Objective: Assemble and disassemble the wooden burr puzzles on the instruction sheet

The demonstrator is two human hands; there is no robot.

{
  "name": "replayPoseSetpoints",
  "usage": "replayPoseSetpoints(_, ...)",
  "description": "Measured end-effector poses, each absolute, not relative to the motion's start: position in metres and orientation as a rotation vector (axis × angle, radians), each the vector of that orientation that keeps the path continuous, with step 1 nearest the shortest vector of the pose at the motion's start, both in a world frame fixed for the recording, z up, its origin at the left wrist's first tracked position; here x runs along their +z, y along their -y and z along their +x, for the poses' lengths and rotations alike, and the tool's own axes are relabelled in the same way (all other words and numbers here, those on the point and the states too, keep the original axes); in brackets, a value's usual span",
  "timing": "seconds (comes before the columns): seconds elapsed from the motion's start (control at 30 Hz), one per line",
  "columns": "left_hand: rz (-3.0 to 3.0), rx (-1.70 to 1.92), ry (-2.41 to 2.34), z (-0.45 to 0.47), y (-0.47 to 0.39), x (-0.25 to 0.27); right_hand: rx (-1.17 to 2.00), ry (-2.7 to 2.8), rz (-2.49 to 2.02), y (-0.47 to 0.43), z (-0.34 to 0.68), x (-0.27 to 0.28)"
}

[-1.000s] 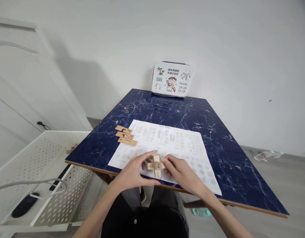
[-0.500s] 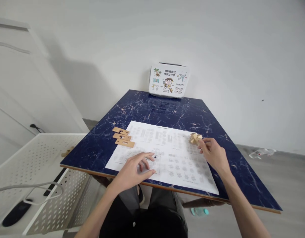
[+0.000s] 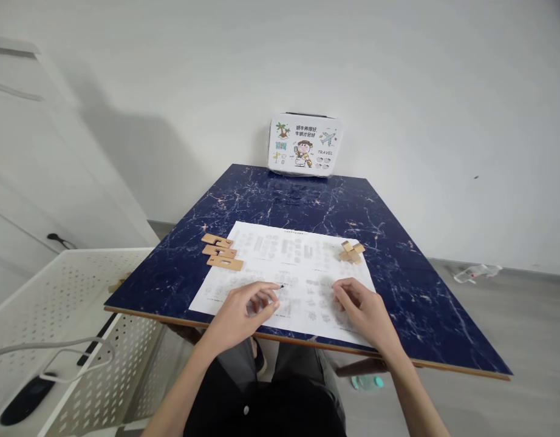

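Observation:
A white printed sheet (image 3: 262, 273) with rows of small diagrams lies on the dark blue marbled table (image 3: 298, 206). My left hand (image 3: 246, 309) rests over its lower left part, thumb and forefinger apart, holding nothing. Over the lower right part is my right hand (image 3: 364, 306), its fingers curled in and the thumb close to the forefinger, with nothing visible in them. Beyond it, on the sheet's upper right corner, sits an interlocking wooden burr puzzle (image 3: 351, 251), apart from both hands. Several flat wooden pieces with cutouts (image 3: 224, 263) overlap the sheet's left edge.
A white case with cartoon prints (image 3: 303, 145) stands against the wall at the table's far edge. To the left is a white perforated rack (image 3: 43, 279) with a cable (image 3: 47, 344) and a black mouse-like object (image 3: 29, 399). A clear bottle (image 3: 367, 382) lies on the floor.
My right hand has let go of the wooden burr puzzle and drawn back toward me and to the left. The puzzle stays on the sheet's corner. My left hand has barely moved.

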State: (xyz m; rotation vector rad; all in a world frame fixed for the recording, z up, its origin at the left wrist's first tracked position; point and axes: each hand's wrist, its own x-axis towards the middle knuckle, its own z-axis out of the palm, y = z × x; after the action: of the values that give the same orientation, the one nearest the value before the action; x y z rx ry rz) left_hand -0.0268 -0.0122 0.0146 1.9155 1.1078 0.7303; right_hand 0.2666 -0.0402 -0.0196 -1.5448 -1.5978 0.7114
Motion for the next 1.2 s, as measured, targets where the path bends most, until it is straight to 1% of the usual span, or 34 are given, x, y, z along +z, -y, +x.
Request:
replayPoseSetpoints(0.1, 1.932, 0.757, -1.134, -0.026, 0.015, 0.014, 0.649, 1.631, -1.575, 0.04, 0.268, -0.022)
replayPoseSetpoints(0.23, 2.088, 0.885, -1.215, -0.035, 0.013, 0.011, 0.648, 1.639, -1.579, 0.041, 0.267, -0.024)
replayPoseSetpoints(0.4, 2.457, 1.056, -1.552, -0.073, -0.024, 0.004, 0.656, 1.629, -1.567, 0.041, 0.267, -0.024)
replayPoseSetpoints(0.5, 2.515, 0.936, -1.763, -0.104, -0.062, -0.003, 0.667, 1.621, -1.563, 0.041, 0.267, -0.024)
replayPoseSetpoints(0.6, 2.403, 0.668, -1.927, -0.128, -0.097, -0.01, 0.678, 1.616, -1.557, 0.041, 0.267, -0.023)
replayPoseSetpoints(0.63, 2.363, 0.578, -1.967, -0.133, -0.106, -0.013, 0.683, 1.616, -1.554, 0.041, 0.267, -0.023)
replayPoseSetpoints(0.73, 2.357, 0.473, -1.962, -0.138, -0.121, -0.019, 0.696, 1.609, -1.551, 0.041, 0.267, -0.021)
replayPoseSetpoints(0.9, 2.43, 0.404, -1.904, -0.124, -0.109, -0.025, 0.709, 1.596, -1.552, 0.041, 0.266, -0.02)
replayPoseSetpoints(1.2, 2.546, 0.406, -1.799, -0.086, -0.073, -0.026, 0.721, 1.593, -1.528, 0.04, 0.266, -0.02)
